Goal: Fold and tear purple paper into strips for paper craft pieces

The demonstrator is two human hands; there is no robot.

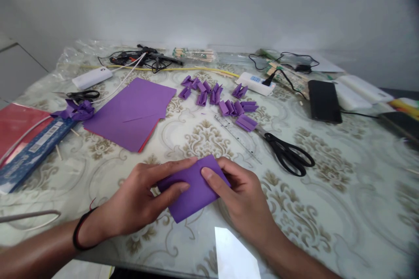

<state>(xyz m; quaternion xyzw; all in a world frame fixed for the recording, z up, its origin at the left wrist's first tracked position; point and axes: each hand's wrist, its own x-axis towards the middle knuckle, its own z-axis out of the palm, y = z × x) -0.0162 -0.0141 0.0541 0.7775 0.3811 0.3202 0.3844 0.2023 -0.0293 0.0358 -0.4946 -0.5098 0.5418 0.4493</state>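
Note:
A small folded piece of purple paper [193,194] is held between both hands above the near part of the table. My left hand [147,194] grips its left side, thumb on the upper face and the index finger along the top edge. On the right side, my right hand [240,196] pinches it, thumb on top and the other fingers behind. Beyond the hands lies a scattered group of small folded purple paper pieces [215,94]. Black-handled scissors [288,152] rest to their right, blades partly under one folded piece. A clear ruler [237,137] lies nearby.
Purple paper sheets [131,109] with red beneath lie at left, near crumpled purple paper [77,110], other scissors [83,95] and a blue package [39,148]. A white power strip [255,83], cables [147,57] and a black phone [324,101] sit farther back on the patterned tabletop [327,222].

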